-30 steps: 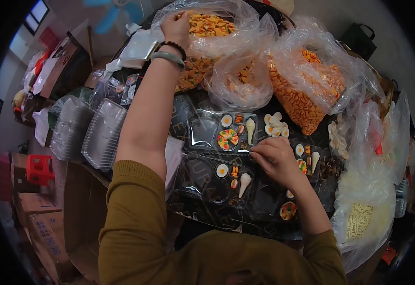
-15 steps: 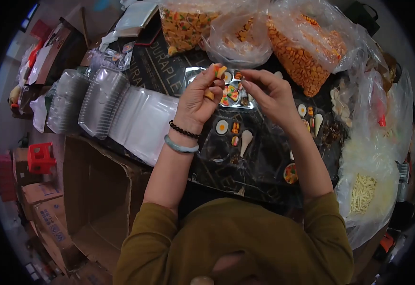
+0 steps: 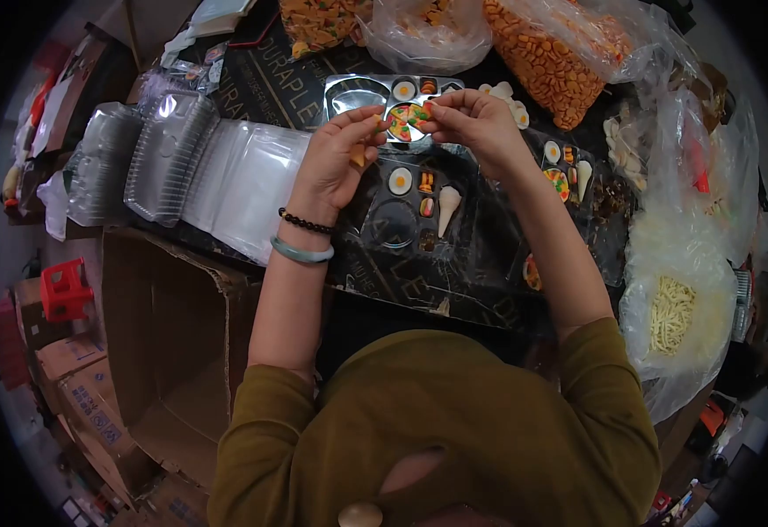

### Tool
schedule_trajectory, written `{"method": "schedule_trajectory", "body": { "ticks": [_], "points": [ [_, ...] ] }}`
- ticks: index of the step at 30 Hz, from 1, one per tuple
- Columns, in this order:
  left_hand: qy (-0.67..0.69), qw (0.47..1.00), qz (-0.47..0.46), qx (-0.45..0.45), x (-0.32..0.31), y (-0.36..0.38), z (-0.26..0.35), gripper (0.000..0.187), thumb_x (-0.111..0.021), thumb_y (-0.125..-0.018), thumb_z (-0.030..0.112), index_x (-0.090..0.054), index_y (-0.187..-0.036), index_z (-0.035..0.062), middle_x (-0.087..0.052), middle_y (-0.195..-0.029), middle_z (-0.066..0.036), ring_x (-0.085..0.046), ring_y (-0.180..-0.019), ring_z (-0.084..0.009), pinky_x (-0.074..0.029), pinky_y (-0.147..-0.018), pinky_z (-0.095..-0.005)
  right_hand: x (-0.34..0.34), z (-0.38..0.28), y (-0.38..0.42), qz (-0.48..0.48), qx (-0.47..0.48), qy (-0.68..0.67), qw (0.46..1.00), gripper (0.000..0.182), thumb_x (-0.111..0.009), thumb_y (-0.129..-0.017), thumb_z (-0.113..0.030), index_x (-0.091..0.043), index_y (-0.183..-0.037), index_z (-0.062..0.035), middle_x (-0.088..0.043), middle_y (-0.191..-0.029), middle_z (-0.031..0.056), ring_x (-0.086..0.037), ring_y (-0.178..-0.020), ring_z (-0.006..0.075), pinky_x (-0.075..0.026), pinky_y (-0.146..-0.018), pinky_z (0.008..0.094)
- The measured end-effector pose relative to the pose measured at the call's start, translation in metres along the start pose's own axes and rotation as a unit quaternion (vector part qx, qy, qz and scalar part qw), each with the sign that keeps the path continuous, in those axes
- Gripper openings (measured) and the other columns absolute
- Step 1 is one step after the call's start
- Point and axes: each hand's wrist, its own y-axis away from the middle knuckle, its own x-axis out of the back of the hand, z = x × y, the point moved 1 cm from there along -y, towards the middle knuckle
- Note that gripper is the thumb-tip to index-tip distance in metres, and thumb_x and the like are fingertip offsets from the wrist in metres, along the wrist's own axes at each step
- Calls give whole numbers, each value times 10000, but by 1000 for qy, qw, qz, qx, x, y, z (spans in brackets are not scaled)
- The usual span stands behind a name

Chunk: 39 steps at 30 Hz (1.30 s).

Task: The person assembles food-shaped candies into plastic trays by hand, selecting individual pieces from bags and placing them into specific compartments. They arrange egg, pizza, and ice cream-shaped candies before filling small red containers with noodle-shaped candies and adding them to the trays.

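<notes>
My left hand (image 3: 336, 162) is raised over the table, fingers closed on small orange pizza-slice candies (image 3: 359, 155). My right hand (image 3: 472, 123) pinches another small slice (image 3: 423, 111) just above the round pizza well of the far clear tray (image 3: 358, 90). Below my hands lies a nearer tray (image 3: 397, 224) with an egg candy (image 3: 400, 181), small burger pieces and an ice-cream cone candy (image 3: 446, 204). A third tray (image 3: 568, 176) lies to the right of my right wrist.
Plastic bags of orange candies (image 3: 551, 53) stand at the table's far edge. A bag of pale strips (image 3: 674, 316) sits at right. Stacks of clear trays (image 3: 169, 154) and clear sleeves (image 3: 252, 189) lie at left. An open cardboard box (image 3: 164, 334) stands below them.
My left hand came back from the far candy bag with slices. Both hands met above the trays, and the right one now pinches a slice over the far tray.
</notes>
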Motion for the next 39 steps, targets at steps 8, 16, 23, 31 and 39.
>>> {"method": "schedule_trajectory", "body": {
  "ticks": [8,16,23,31,39],
  "points": [
    [-518,829,73,-199,9,-37,-15,232,-768,-729,215,-658,-794,21,-664,-761,-115,-650,-710,-221,-515,-658,-324,-4,34,-27,79,212,288,930,146,-667,-833,-157,-686,-909,-34,-685,-833,98,-651,-734,179,-503,-684,289],
    [-649,711,62,-263,8,-52,-21,258,-763,-731,257,-678,-834,37,-676,-802,-131,-662,-734,-278,-519,-666,-355,-7,31,-5,55,321,602,729,115,-664,-792,-188,-693,-772,-79,-623,-768,90,-628,-761,277,-484,-644,403],
    [-652,723,49,-222,6,-55,-19,237,-757,-728,238,-687,-830,35,-677,-817,-147,-663,-763,-287,-525,-695,-369,-7,38,-14,48,343,602,719,100,-648,-774,-182,-714,-752,-109,-635,-761,69,-631,-758,255,-444,-662,410],
    [-642,730,67,-223,4,-56,-24,260,-758,-699,262,-688,-803,34,-673,-815,-160,-657,-795,-324,-523,-725,-389,-14,37,-9,100,285,651,696,182,-702,-787,-258,-727,-831,-83,-653,-748,71,-639,-726,260,-465,-655,399],
    [-596,789,27,-147,7,-62,-17,271,-765,-747,242,-710,-877,10,-690,-793,-121,-658,-710,-182,-518,-645,-300,-5,39,-9,57,224,580,781,167,-619,-825,-236,-736,-872,-125,-657,-784,90,-642,-799,286,-378,-736,426]
  ]
}}
